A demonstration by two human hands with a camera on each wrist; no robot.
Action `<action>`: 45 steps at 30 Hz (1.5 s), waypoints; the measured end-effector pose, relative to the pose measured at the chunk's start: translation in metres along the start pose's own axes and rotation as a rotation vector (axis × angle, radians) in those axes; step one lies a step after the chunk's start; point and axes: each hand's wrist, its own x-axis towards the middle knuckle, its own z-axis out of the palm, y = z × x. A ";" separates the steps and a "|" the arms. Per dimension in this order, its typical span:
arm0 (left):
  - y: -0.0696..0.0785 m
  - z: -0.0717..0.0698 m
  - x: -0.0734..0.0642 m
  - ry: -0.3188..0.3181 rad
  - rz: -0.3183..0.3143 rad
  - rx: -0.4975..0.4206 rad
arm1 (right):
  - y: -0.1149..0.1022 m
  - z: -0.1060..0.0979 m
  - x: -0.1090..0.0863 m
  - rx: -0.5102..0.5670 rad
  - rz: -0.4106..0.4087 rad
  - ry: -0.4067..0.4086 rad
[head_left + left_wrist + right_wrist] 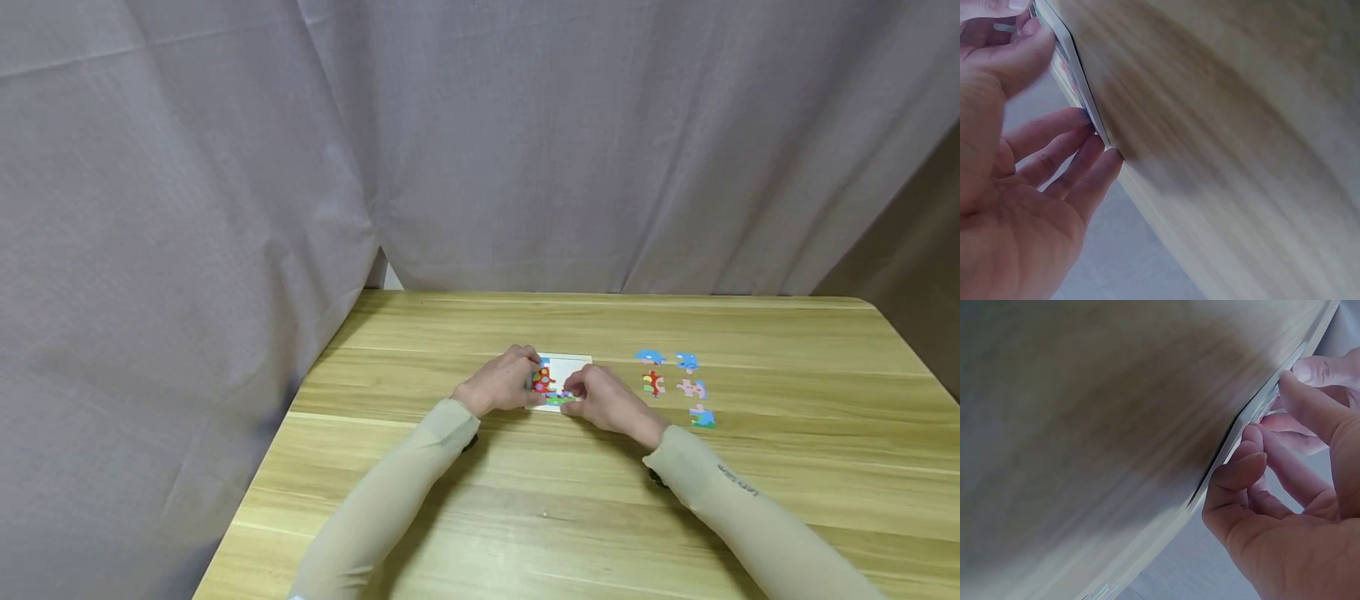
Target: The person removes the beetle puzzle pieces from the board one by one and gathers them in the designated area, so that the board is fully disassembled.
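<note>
Puzzle tray (576, 357) lies on the table (525, 508), left of the loose pieces (651, 384). Our left hand (501, 382) holds it, fingers bent along its left side, thumb at the near edge. Our right hand (609, 402) curls its fingers at the green piece (555, 400); whether they pinch it, we cannot tell. Uneven pressure there could lift the red piece (540, 382); a slack left hold could let the tray skid.

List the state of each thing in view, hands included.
Puzzle board: partly filled, upper right bare
Five loose puzzle pieces: flat on the table, apart
Left hand: holding the board's left side
Right hand: at board's lower right; grip unclear
Curtain: hanging in folds
</note>
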 end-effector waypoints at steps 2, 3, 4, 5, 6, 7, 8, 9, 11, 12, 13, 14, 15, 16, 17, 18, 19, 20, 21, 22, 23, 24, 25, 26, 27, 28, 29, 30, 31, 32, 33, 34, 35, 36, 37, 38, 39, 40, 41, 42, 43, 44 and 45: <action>-0.001 0.000 0.000 0.000 0.007 0.001 | 0.000 0.001 0.001 -0.003 0.003 0.001; -0.001 0.000 0.000 0.002 0.011 0.001 | 0.000 0.001 0.001 -0.003 0.007 -0.001; -0.001 0.000 0.000 0.002 0.012 0.001 | 0.000 0.001 0.001 -0.002 0.012 -0.001; -0.002 0.001 0.000 0.005 0.016 0.001 | 0.000 0.001 0.002 0.001 0.014 -0.002; -0.002 0.001 0.001 0.008 0.018 0.004 | 0.000 0.001 0.002 0.002 0.016 -0.006; -0.002 0.002 0.001 0.014 0.021 0.010 | 0.000 0.001 0.002 0.002 0.017 -0.008; -0.002 0.002 0.001 0.017 0.023 0.013 | -0.001 0.000 0.002 0.005 0.019 -0.011; -0.002 0.002 0.002 0.020 0.025 0.013 | -0.001 0.000 0.002 0.007 0.022 -0.014; -0.002 0.002 0.001 0.023 0.026 0.015 | -0.002 0.000 0.002 0.007 0.024 -0.022; -0.001 0.002 0.001 0.024 0.026 0.016 | -0.003 0.000 0.001 0.004 0.031 -0.025; -0.001 0.002 0.001 0.022 0.024 0.020 | -0.004 0.000 0.001 -0.001 0.038 -0.026; -0.001 0.002 0.000 0.019 0.022 0.019 | -0.005 0.000 0.000 -0.008 0.049 -0.027; 0.000 0.001 0.000 0.017 0.019 0.021 | -0.006 0.000 -0.001 -0.019 0.059 -0.024; 0.000 0.001 0.000 0.015 0.018 0.022 | -0.007 0.000 -0.002 -0.031 0.067 -0.019; 0.000 0.001 0.000 0.013 0.017 0.024 | -0.008 0.000 -0.003 -0.041 0.075 -0.014; 0.001 0.001 -0.001 0.012 0.017 0.024 | -0.009 0.000 -0.003 -0.048 0.077 -0.008; 0.001 0.001 -0.001 0.011 0.016 0.025 | -0.009 0.000 -0.004 -0.054 0.076 -0.003; 0.001 0.000 -0.001 0.012 0.015 0.021 | -0.009 0.000 -0.005 -0.056 0.073 0.002; 0.001 0.000 -0.001 0.012 0.012 0.022 | -0.009 -0.001 -0.005 -0.055 0.066 0.003; 0.002 0.000 0.000 0.013 0.011 0.022 | -0.009 -0.001 -0.005 -0.053 0.056 0.005; 0.002 0.000 0.000 0.013 0.009 0.025 | -0.008 -0.002 -0.006 -0.048 0.047 0.004; 0.002 0.001 0.000 0.013 0.008 0.028 | -0.008 -0.002 -0.006 -0.044 0.043 0.003; 0.002 0.001 0.000 0.013 0.007 0.032 | -0.007 -0.003 -0.006 -0.043 0.038 0.003; 0.002 0.001 0.001 0.015 0.008 0.036 | -0.007 -0.003 -0.006 -0.042 0.038 0.002; 0.002 0.002 0.001 0.017 0.012 0.042 | -0.006 -0.003 -0.006 -0.041 0.038 0.001; 0.002 0.002 0.001 0.019 0.016 0.046 | -0.006 -0.003 -0.006 -0.041 0.039 0.000; 0.003 0.002 0.002 0.020 0.019 0.051 | -0.006 -0.003 -0.005 -0.042 0.042 -0.003; 0.003 0.002 0.002 0.023 0.021 0.055 | -0.005 -0.002 -0.005 -0.041 0.045 -0.003; 0.003 0.002 0.002 0.025 0.022 0.060 | -0.005 -0.002 -0.005 -0.043 0.047 -0.004; 0.003 0.002 0.002 0.026 0.025 0.062 | -0.005 -0.002 -0.005 -0.043 0.048 -0.006; 0.003 0.002 0.002 0.026 0.024 0.063 | -0.005 -0.002 -0.005 -0.043 0.046 -0.007; 0.003 0.002 0.002 0.025 0.021 0.061 | -0.005 -0.002 -0.005 -0.042 0.044 -0.007; 0.003 0.001 0.001 0.024 0.016 0.057 | -0.005 -0.002 -0.005 -0.036 0.044 -0.006; 0.003 0.001 0.001 0.022 0.012 0.052 | -0.006 -0.002 -0.005 -0.028 0.044 -0.004; 0.003 0.001 0.001 0.018 0.007 0.046 | -0.006 -0.002 -0.005 -0.019 0.045 0.000; 0.003 0.000 0.001 0.015 0.003 0.040 | -0.006 -0.002 -0.005 -0.011 0.046 0.005; 0.003 0.000 0.000 0.013 -0.001 0.033 | -0.006 -0.002 -0.004 0.000 0.049 0.010; 0.003 0.000 0.000 0.010 -0.004 0.028 | -0.005 -0.002 -0.004 0.008 0.048 0.016; 0.002 0.000 0.000 0.006 -0.007 0.026 | -0.005 -0.002 -0.004 0.017 0.050 0.022; 0.002 0.000 0.000 0.004 -0.007 0.028 | -0.005 -0.002 -0.005 0.021 0.048 0.028; 0.001 0.000 -0.001 0.001 -0.008 0.025 | -0.005 -0.002 -0.005 0.023 0.045 0.032; 0.001 0.000 -0.001 -0.002 -0.009 0.019 | -0.005 -0.002 -0.005 0.022 0.041 0.036; 0.000 0.000 -0.001 -0.005 -0.011 0.012 | -0.005 -0.001 -0.005 0.021 0.037 0.039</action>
